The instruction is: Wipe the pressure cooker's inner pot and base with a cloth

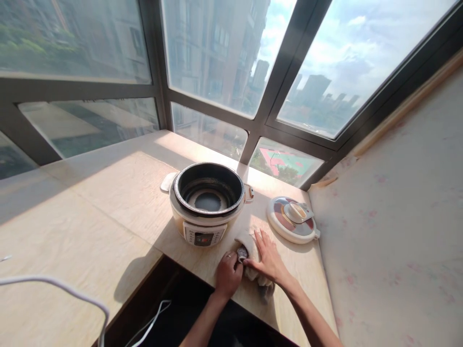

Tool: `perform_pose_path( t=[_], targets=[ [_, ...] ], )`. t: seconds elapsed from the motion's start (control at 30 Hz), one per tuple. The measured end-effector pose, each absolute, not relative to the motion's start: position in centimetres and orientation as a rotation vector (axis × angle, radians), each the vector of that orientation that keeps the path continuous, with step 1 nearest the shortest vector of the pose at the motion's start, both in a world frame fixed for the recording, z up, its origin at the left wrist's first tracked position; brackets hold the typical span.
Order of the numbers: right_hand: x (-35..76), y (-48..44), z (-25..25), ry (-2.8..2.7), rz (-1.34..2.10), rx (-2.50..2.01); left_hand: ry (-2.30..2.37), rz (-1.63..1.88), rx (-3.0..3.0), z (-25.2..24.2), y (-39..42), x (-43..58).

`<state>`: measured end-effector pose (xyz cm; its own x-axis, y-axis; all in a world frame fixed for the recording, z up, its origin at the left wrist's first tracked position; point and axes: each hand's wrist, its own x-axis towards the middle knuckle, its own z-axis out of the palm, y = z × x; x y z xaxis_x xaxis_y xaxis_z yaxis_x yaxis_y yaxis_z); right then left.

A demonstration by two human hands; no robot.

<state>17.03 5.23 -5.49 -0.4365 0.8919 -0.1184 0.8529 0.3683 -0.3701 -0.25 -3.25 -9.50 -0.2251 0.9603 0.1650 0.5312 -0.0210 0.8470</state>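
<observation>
A light, crumpled cloth (pixel 252 245) with a grey patterned part lies on the marble-look counter, in front of the pressure cooker. My left hand (pixel 228 273) is closed on the cloth's near left edge, with a ring on one finger. Over the cloth's right side, my right hand (pixel 268 258) lies flat with fingers stretched out, its thumb pointing toward my left hand. Just beyond both hands stands the electric pressure cooker (pixel 202 226), lidless, its dark inside showing. To the right rests its round lid (pixel 289 231), handle up.
The counter (pixel 108 202) runs along the windows, with its front edge beside a dark gap. A white cable (pixel 68 291) curves in at lower left. A papered wall (pixel 390 231) bounds the right side.
</observation>
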Motion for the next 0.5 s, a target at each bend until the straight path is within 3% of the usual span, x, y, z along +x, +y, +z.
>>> perform_pose_path(
  t=[0.17, 0.5],
  targets=[
    [18.5, 5.9, -7.6, -2.433, 0.715, -1.485, 1.779, 1.146, 1.649, -9.2, -3.7, -0.3],
    [17.2, 3.5, -8.1, -2.191, 0.498, -1.435, 1.864, 1.086, 1.8, -8.7, -3.9, 0.1]
  ],
)
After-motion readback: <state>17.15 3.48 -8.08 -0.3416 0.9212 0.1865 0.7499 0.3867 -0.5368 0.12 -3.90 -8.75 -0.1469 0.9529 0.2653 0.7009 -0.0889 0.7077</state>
